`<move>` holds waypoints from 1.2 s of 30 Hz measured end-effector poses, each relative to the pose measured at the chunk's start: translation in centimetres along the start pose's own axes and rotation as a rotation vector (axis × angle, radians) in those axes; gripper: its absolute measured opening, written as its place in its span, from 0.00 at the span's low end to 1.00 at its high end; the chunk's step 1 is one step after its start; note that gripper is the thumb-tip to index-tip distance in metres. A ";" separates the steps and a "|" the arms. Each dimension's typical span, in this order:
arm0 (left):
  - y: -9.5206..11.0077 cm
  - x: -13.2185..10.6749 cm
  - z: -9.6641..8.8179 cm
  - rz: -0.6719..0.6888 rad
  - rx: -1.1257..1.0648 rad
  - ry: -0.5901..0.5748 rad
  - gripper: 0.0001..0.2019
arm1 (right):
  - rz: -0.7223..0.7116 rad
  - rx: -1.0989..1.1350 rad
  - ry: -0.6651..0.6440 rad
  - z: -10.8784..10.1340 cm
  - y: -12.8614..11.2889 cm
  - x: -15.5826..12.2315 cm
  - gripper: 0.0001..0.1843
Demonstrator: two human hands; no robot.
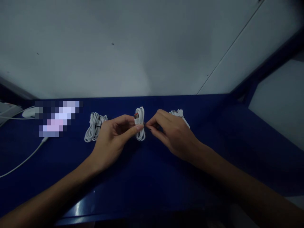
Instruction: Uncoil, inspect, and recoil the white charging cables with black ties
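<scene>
Between my hands is a coiled white USB cable [140,131], with its metal plug showing orange-red inside near the top. My left hand [114,133] pinches the coil between thumb and fingers, holding it upright above the blue surface. At the coil's right side, the thumb and fingertips of my right hand [173,131] are pressed together on something small and dark, too small to make out. A bundle of white cables [92,128], bound with a dark tie, lies left of my left hand. Another white cable bundle [179,114] is partly hidden behind my right hand.
The blue tabletop [152,183] runs back to a pale grey wall [118,63]. On the left lies a blurred-out lit object [58,120] with a white cord [26,161] plugged in. A white rounded item [30,112] sits behind it. Blue framing [251,91] stands at the right.
</scene>
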State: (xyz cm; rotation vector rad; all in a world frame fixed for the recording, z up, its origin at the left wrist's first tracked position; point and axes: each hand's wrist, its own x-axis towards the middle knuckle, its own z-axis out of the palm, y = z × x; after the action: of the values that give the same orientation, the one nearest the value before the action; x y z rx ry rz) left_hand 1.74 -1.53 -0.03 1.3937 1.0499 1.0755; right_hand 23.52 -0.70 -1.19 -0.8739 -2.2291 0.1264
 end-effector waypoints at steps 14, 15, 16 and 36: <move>0.2 0.0 0.0 -0.035 -0.084 -0.009 0.06 | 0.164 0.250 0.103 -0.5 0.0 0.0 0.04; 0.3 0.1 0.1 -0.027 -0.078 0.007 0.06 | 0.151 0.226 0.110 -0.5 0.0 0.0 0.04; 0.3 0.1 0.2 -0.020 -0.068 0.022 0.06 | 0.145 0.203 0.123 -0.6 0.0 0.0 0.04; -0.1 0.3 -0.2 -0.002 -0.074 -0.023 0.06 | 0.027 0.201 0.126 -0.3 -0.7 0.0 0.05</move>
State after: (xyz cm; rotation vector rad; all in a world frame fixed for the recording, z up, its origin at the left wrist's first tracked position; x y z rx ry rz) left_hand 1.60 -1.15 -0.12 1.3425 0.9856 1.0841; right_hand 23.34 -1.24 -0.77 -0.7803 -2.0477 0.2941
